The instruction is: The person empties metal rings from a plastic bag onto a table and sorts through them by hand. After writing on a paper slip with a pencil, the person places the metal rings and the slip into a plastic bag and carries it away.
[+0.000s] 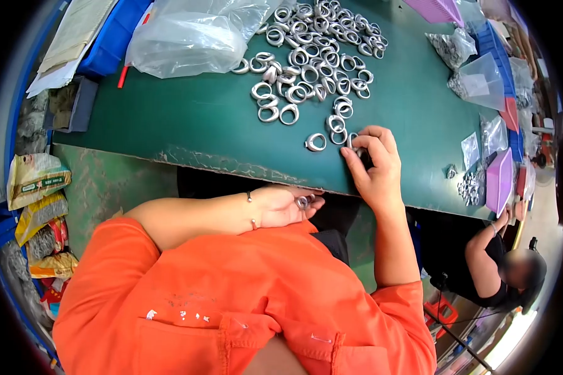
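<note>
As I watch remotely, my right hand (380,170), nearer the pile (322,53), pinches an upright ring (351,140), long axis away from the body; my left hand (278,207), half open, cradles another ring (302,202).

co-worker's face (524,270) blurred, purple basket (436,9) cut off

Green tabletop (169,119) before you, front edge chipped, paint worn. Metal rings (309,74) heaped mid-table, far side, short trail running toward you; single ring (316,142) apart, nearer your edge. Left of heap: big clear plastic bag (187,44), red stick (122,77) poking out beside it, blue bin (114,40). Your right: small metal parts (470,189) in loose pile beside purple basket (498,181), small clear bag (470,150), bag of metal pieces (451,49).
</note>
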`<act>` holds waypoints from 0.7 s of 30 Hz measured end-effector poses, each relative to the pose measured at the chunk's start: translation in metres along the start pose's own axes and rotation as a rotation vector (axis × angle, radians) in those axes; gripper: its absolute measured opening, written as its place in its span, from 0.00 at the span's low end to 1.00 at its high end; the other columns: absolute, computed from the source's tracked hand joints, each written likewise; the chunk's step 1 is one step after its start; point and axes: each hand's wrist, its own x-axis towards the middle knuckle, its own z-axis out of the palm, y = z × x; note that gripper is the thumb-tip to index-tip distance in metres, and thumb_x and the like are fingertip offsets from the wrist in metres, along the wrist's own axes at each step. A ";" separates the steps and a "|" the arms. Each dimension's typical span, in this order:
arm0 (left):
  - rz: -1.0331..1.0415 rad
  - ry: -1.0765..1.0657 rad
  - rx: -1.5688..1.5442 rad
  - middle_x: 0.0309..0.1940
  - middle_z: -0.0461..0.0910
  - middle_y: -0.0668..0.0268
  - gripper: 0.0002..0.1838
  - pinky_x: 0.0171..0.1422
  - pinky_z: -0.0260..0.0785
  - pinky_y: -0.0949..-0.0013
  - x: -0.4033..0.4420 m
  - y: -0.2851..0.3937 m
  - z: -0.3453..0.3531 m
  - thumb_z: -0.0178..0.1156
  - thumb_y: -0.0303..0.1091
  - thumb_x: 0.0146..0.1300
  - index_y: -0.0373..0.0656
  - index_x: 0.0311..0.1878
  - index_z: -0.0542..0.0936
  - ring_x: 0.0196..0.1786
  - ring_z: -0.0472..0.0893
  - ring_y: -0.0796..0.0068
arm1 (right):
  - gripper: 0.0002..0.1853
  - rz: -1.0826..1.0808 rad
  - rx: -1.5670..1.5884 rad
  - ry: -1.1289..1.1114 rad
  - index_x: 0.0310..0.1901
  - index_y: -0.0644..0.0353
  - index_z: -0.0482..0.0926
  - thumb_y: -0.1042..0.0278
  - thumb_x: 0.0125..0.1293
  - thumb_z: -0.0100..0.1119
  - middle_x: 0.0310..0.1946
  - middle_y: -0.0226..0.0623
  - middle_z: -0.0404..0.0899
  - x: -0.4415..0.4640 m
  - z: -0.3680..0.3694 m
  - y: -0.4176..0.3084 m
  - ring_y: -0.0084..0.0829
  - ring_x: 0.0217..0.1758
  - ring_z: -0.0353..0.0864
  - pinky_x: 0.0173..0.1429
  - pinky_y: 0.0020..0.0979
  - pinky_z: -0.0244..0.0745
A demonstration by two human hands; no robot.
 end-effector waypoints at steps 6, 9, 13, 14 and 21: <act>0.004 -0.094 -0.116 0.39 0.78 0.61 0.11 0.46 0.74 0.69 0.011 -0.003 -0.007 0.53 0.35 0.67 0.40 0.47 0.75 0.42 0.78 0.69 | 0.24 -0.120 -0.170 -0.049 0.49 0.58 0.75 0.69 0.47 0.68 0.41 0.42 0.69 0.014 0.008 -0.017 0.42 0.43 0.68 0.50 0.38 0.65; 0.010 -0.249 -0.104 0.39 0.78 0.58 0.14 0.47 0.74 0.68 0.010 0.000 -0.010 0.50 0.38 0.69 0.38 0.48 0.75 0.41 0.79 0.68 | 0.23 -0.071 -0.096 0.036 0.49 0.59 0.74 0.71 0.48 0.66 0.41 0.43 0.69 0.012 0.011 -0.010 0.43 0.44 0.68 0.51 0.40 0.65; -0.010 -0.349 -0.200 0.42 0.78 0.56 0.16 0.48 0.75 0.67 0.012 -0.002 -0.006 0.49 0.39 0.69 0.37 0.50 0.74 0.43 0.79 0.65 | 0.19 -0.135 -0.131 0.078 0.46 0.60 0.74 0.75 0.50 0.63 0.45 0.44 0.71 0.032 0.012 -0.014 0.46 0.48 0.68 0.55 0.42 0.64; -0.008 -0.391 -0.193 0.44 0.78 0.54 0.17 0.52 0.74 0.64 0.012 -0.003 -0.005 0.48 0.40 0.69 0.37 0.52 0.73 0.46 0.79 0.62 | 0.18 -0.173 -0.170 0.027 0.45 0.60 0.74 0.75 0.50 0.63 0.46 0.44 0.71 0.035 0.012 -0.016 0.47 0.49 0.68 0.55 0.42 0.64; -0.091 -0.521 -0.459 0.52 0.74 0.57 0.19 0.63 0.67 0.52 0.002 -0.007 0.004 0.46 0.46 0.68 0.43 0.53 0.72 0.57 0.74 0.58 | 0.12 -0.232 -0.021 -0.124 0.36 0.60 0.75 0.72 0.49 0.64 0.40 0.43 0.70 -0.013 0.011 -0.034 0.43 0.44 0.69 0.50 0.40 0.65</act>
